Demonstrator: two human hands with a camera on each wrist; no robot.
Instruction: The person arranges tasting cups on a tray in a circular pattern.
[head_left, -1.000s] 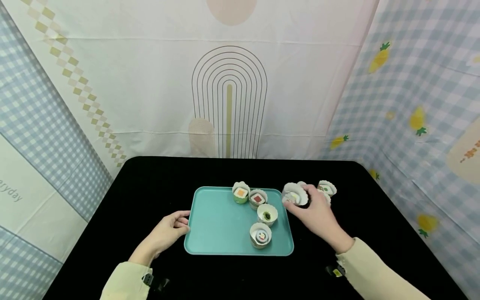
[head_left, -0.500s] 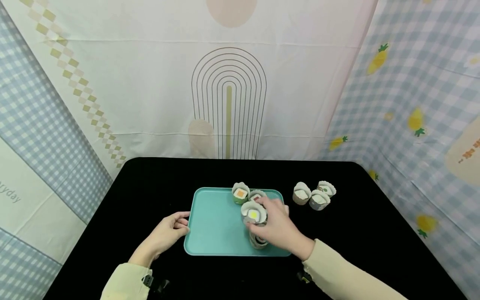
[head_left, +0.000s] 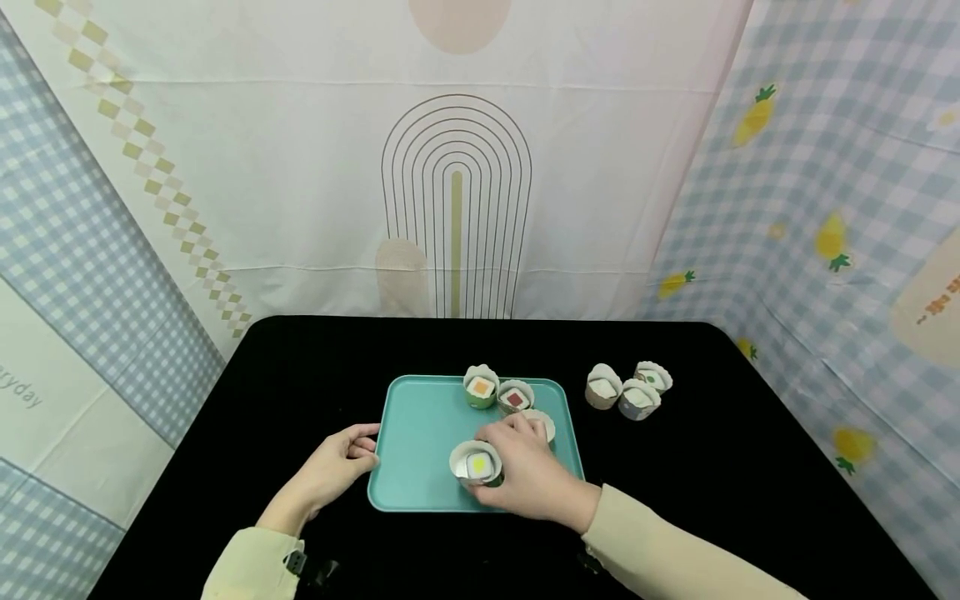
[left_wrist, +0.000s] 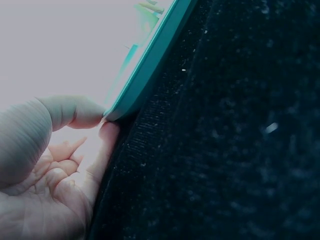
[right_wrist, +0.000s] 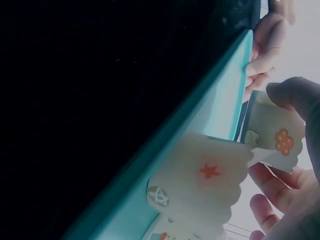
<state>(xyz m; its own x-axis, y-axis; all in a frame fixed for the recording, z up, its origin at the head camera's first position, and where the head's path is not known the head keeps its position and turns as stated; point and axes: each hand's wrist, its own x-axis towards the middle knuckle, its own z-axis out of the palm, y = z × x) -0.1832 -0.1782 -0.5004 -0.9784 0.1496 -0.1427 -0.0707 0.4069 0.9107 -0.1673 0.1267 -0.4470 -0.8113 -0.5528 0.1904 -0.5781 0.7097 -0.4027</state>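
My right hand [head_left: 532, 479] grips a scalloped paper baking cup [head_left: 463, 477] holding a white piece with a yellow square on top. The cup is over the front middle of the turquoise tray [head_left: 416, 437]; in the right wrist view its printed wall [right_wrist: 270, 125] shows between thumb and fingers. My left hand [head_left: 333, 467] pinches the tray's left edge, thumb above and finger below in the left wrist view. On the tray stand a green cup [head_left: 481, 392] with an orange-topped piece, a cup with a red-topped piece [head_left: 515, 400], and a partly hidden cup [head_left: 545, 422]. A star-printed cup [right_wrist: 200, 175] stands beside the held one.
Three more paper cups stand grouped on the black table [head_left: 720, 467] right of the tray: a left one [head_left: 602, 388], a front one [head_left: 639, 402] and a back one [head_left: 654, 375]. Patterned curtains [head_left: 315, 183] hang behind and at both sides.
My right hand has carried the yellow-topped cup from the group at the right, leftward over the tray and down to its front middle. The left hand has stayed on the tray's edge.
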